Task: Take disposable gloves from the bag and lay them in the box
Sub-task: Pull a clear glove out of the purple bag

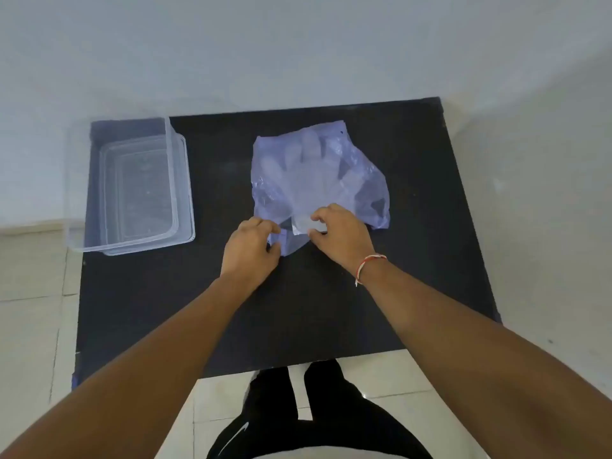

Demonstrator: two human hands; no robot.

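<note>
The disposable gloves lie as a flat, clear stack inside the thin blue bag, near the middle of the black table, with their finger shapes pointing to twelve o'clock and their cuff ends toward six o'clock, at the bag's mouth. The bag is crumpled and lies flat on the table, its opening facing the person. The right hand sits at the mouth with fingers curled and thumb closed toward them, pinching what appears to be the pale cuff edge of the gloves; whether it holds one glove or several cannot be told. The left hand, at about nine o'clock from the right hand and just beside it, is closed on the blue lip of the bag, seemingly pinning or spreading it. Judgement: the step in hand is the opening withdrawal, with no glove yet clear of the bag. The next move calls for a steady pull of the cuff toward six o'clock while the left hand keeps the film down, since the light bag would likely drag along with the stack. The clear box stands at nine o'clock from the bag, well apart from it, on the table's left edge; it looks to hold no gloves, and a clear lid or second container appears to sit under or within it, which cannot be settled.
</note>
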